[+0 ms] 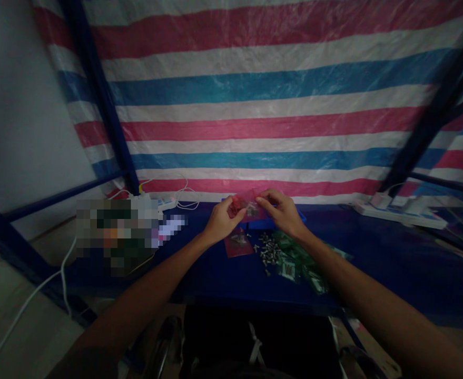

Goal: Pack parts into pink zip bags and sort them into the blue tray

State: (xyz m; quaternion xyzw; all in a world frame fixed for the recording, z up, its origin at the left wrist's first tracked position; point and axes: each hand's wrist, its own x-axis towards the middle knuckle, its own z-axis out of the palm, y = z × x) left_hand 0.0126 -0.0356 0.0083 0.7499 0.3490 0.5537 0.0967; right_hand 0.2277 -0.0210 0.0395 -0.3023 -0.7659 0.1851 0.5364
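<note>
Between my two hands is a small clear red plastic bag (254,211) with little metal parts inside. My left hand (225,218) pinches its left side, and my right hand (281,209) pinches its upper right edge. Below the left hand, a second red bag (239,243) with small parts in it lies flat on the blue table (207,271). A loose pile of metal screws (268,250) sits beside that bag. Several green-tinted bags (294,247) lie under and near my right forearm, one small bag (288,269) showing parts inside.
A blue tray (302,216) is partly hidden behind my hands. Power strips stand at the right (401,215) and the left back (166,203), with white cables. Blurred-out items (124,234) occupy the left end. Blue metal posts and a striped sheet (255,126) close off the back.
</note>
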